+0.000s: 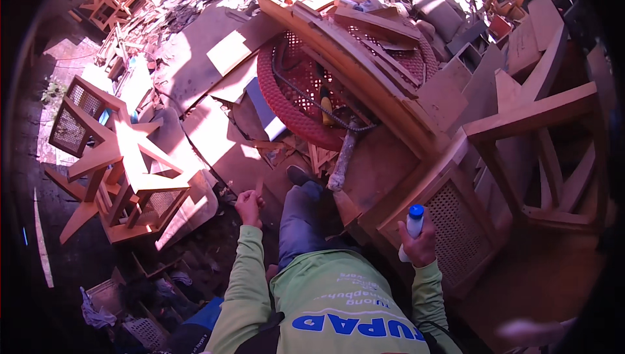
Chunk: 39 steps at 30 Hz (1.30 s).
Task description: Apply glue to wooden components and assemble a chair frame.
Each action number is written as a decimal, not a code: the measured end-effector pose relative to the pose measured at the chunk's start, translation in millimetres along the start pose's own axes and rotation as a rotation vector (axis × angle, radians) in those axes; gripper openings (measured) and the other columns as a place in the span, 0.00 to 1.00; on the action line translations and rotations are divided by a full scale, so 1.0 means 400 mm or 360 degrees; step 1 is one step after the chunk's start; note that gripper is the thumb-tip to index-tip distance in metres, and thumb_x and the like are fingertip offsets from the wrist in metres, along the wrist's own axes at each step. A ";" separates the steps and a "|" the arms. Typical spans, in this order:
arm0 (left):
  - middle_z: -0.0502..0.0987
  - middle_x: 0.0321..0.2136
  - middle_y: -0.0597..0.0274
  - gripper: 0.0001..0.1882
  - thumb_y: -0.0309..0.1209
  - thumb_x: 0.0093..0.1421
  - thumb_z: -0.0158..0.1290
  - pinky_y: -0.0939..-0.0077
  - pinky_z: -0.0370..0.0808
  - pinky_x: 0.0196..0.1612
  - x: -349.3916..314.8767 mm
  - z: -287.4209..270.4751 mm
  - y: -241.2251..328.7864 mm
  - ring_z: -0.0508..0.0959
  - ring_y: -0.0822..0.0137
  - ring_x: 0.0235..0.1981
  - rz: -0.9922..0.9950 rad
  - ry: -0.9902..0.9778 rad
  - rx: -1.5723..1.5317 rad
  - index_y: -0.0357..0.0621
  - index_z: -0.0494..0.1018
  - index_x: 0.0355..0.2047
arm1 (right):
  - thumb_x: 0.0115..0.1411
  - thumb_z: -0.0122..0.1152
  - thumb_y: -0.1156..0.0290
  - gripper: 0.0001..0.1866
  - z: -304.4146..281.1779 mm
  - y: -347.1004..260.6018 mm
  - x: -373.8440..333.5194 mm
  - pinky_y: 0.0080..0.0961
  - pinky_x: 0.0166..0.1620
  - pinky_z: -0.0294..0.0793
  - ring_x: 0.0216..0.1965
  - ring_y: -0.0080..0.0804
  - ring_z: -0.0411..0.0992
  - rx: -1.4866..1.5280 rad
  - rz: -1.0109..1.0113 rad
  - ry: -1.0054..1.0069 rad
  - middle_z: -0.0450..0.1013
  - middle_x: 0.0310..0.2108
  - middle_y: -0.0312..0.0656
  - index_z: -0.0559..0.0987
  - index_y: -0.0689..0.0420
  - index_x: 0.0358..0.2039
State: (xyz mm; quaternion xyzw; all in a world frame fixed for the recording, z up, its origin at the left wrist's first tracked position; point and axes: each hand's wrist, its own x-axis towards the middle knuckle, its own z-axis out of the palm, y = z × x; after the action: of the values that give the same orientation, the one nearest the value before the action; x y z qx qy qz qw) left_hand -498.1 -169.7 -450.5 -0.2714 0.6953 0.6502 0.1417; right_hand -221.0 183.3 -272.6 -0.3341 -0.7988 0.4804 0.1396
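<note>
My right hand [422, 245] is wrapped round a white bottle [414, 222] with a blue cap, held upright beside a wooden frame with a woven cane panel [459, 227]. My left hand [248, 209] is closed in front of my left thigh. A thin brownish strip [259, 187] sticks up from its fingers; its kind is hard to make out. Ahead of me lies a round red woven basket [273, 97], with a yellow-handled tool [327, 108] and a dark cord in it. Long wooden boards [364, 81] lie across the basket.
Unfinished wooden chair frames [127, 159] are piled at the left. Another wooden frame [534, 113] stands close on the right. A stick-like piece [343, 159] leans at the basket's near edge. Wood scraps [215, 28] litter the far ground. A blurred pale shape [534, 329] shows at lower right.
</note>
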 end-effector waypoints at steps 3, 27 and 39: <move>0.78 0.31 0.65 0.05 0.27 0.69 0.56 0.77 0.81 0.31 -0.128 0.085 0.144 0.79 0.74 0.28 0.0234 -0.0224 0.0019 0.40 0.76 0.42 | 0.58 0.70 0.75 0.21 0.005 -0.024 0.011 0.32 0.44 0.74 0.37 0.33 0.73 0.0042 -0.0131 0.0052 0.72 0.37 0.42 0.73 0.58 0.50; 0.77 0.50 0.55 0.20 0.24 0.63 0.60 0.68 0.74 0.56 -0.573 0.572 0.427 0.78 0.62 0.54 0.1393 -0.2390 0.0975 0.36 0.72 0.55 | 0.56 0.64 0.86 0.22 -0.100 -0.081 0.024 0.36 0.63 0.68 0.63 0.44 0.69 0.0489 -0.0483 0.0146 0.68 0.61 0.50 0.76 0.56 0.51; 0.67 0.61 0.43 0.39 0.21 0.49 0.59 0.52 0.63 0.68 -0.662 0.520 0.229 0.66 0.41 0.65 0.1501 -0.2599 0.0810 0.37 0.62 0.64 | 0.53 0.71 0.82 0.26 -0.093 -0.062 -0.021 0.42 0.67 0.65 0.67 0.49 0.65 0.0621 -0.0674 -0.0075 0.61 0.67 0.53 0.79 0.53 0.54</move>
State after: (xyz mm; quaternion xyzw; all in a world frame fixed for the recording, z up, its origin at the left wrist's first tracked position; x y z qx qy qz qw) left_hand -366.9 86.0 -252.7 0.6073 0.5401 0.4586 0.3595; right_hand -204.4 194.9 -231.7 -0.1156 -0.7464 0.5927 0.2798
